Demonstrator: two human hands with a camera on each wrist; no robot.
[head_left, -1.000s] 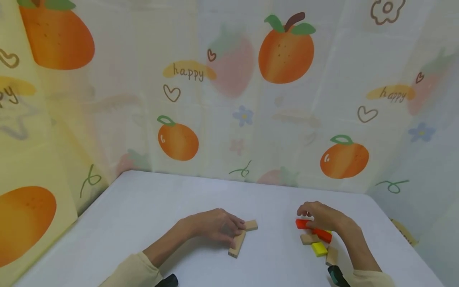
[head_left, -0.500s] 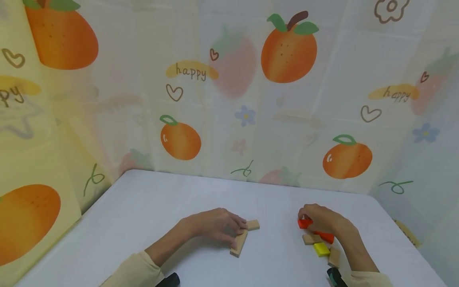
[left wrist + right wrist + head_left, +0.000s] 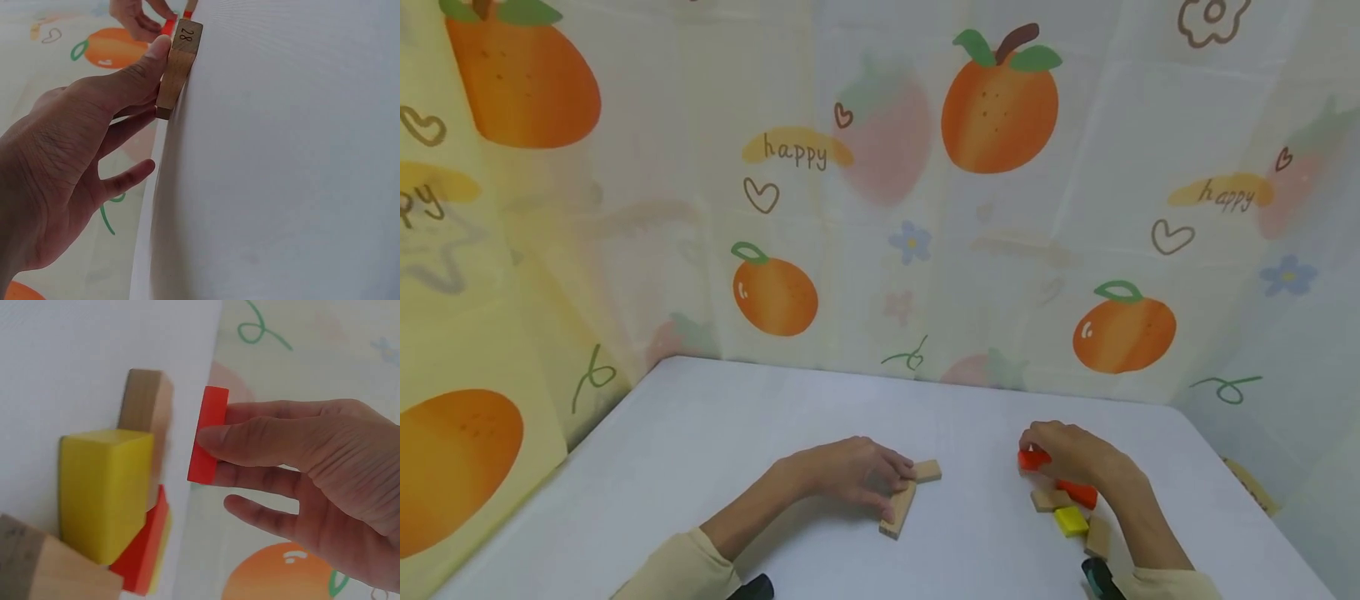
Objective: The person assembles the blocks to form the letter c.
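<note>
Long plain wooden block lies flat at mid-table; my left hand holds it, thumb at its near end and fingers toward the far end. Its end face, marked 28, shows in the left wrist view on the wooden block. Touching its far end is a second wooden block, set at an angle. At the right, my right hand pinches a red block between thumb and fingers, above the white tabletop. Part of the pile beneath is hidden by that hand.
Near my right hand lie a yellow block, another red block and wooden blocks. A second yellow edge peeks out behind that red block. A fruit-printed curtain hangs behind the white table.
My right fingers have closed on the red block and raised it a little from the tabletop. The left hand and its wooden block stay in place.
</note>
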